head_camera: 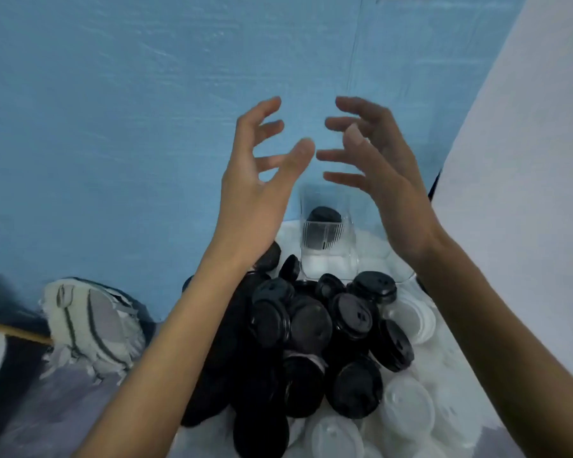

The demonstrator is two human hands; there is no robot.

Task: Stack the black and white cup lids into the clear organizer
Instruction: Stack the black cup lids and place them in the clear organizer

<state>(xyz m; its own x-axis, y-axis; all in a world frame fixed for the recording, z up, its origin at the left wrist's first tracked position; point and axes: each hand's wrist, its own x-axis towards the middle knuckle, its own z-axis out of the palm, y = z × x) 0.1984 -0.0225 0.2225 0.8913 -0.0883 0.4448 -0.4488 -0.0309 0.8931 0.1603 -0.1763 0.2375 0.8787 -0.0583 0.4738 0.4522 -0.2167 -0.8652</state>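
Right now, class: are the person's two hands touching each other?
Apart. The head view shows blue wall between the left hand and right hand, fingers spread.

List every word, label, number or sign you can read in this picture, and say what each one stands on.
None can be read.
Black lids: only moulded vent holes, no legible lettering.
White lids: too blurred to show any marks.
Clear organizer: fine vertical ribbing only, no text.
Both hands, left hand and right hand, hold nothing printed.
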